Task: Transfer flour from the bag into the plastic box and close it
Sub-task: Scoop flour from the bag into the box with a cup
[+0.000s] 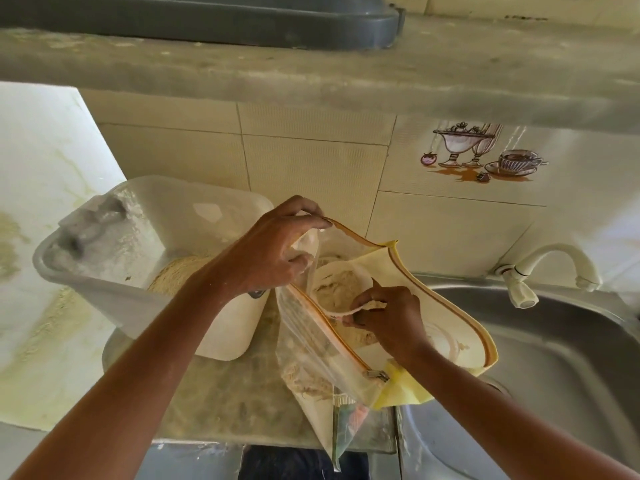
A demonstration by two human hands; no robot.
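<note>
Flour fills a small bowl (337, 289) pinched by the right hand (388, 317) inside the bag (346, 341); the left hand (273, 251) pinches the bag's rim open. Left of both hands, just beyond the left wrist, stands the open plastic box (114, 271).

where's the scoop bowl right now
In the head view the small white bowl sits inside the open flour bag, centre-right, gripped at its rim by the right hand, just right of the plastic box.
</note>
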